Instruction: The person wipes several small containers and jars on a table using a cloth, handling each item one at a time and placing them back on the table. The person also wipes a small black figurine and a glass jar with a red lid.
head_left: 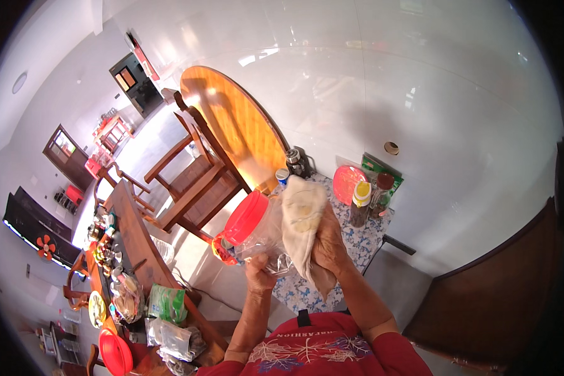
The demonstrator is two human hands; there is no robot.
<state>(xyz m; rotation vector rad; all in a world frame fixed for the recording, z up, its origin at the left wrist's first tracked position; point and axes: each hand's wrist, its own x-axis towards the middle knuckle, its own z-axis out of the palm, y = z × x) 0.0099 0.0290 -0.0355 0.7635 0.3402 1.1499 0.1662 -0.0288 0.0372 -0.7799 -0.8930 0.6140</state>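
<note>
A clear plastic jar (273,235) with a red screw lid (247,217) is held tilted in front of my chest. My left hand (259,273) grips its lower side. A pale, stained cloth (303,225) lies against the jar's base end, and my right hand (329,242) holds it there with the fingers partly hidden behind the cloth. Below the jar is a small table with a blue-and-white patterned cover (305,293). An orange-red plastic wrapper (223,249) shows beside the jar's lid.
On the patterned table stand a yellow-capped jar (361,204), a brown-lidded jar (381,195), a pink round item (349,183) and a blue can (282,176). A wooden chair (192,188) and round orange board (235,122) stand beyond. The long wooden table (143,244) holds bags and a red basin (115,351).
</note>
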